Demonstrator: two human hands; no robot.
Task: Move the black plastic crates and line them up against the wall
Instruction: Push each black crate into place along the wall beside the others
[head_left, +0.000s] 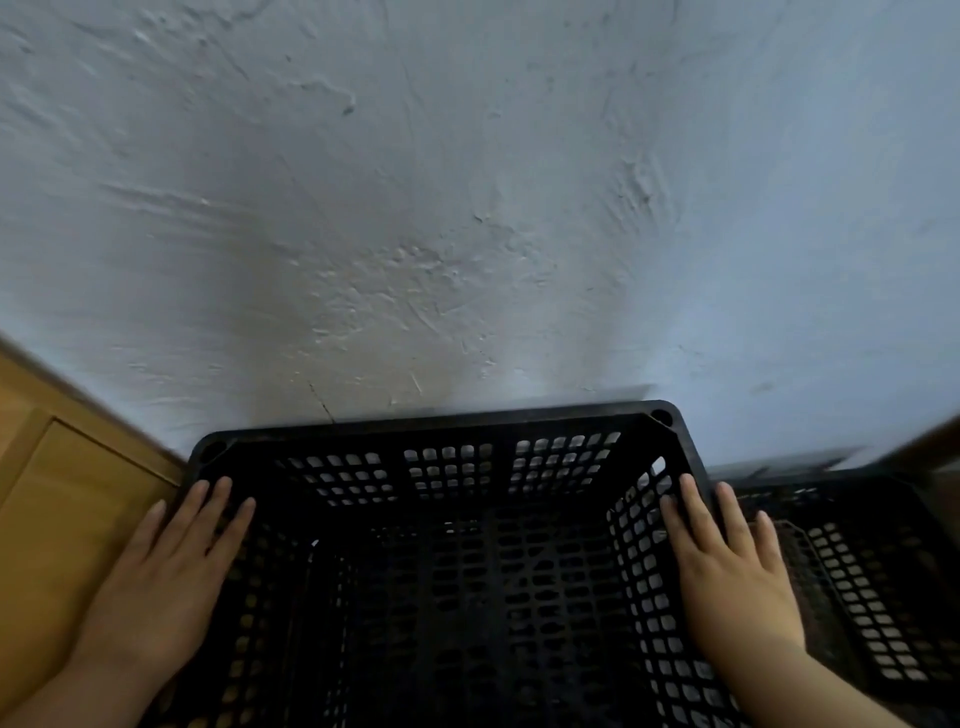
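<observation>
Both hands (161, 577) (727, 577) flat on crate (441, 421) rims, by wall (467, 208).

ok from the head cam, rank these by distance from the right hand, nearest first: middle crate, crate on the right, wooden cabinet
1. Middle crate: the right hand lies flat on its right rim.
2. Right crate: just beyond the hand, on its outer side.
3. Wooden cabinet: far left, past the left hand.

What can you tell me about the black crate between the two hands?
The black crate looks like moulded plastic, with lattice walls and floor, a solid rim and round sockets at its far corners. It sits open side up, empty, its far edge near the wall. The left hand and right hand lie flat on its side rims.
</observation>
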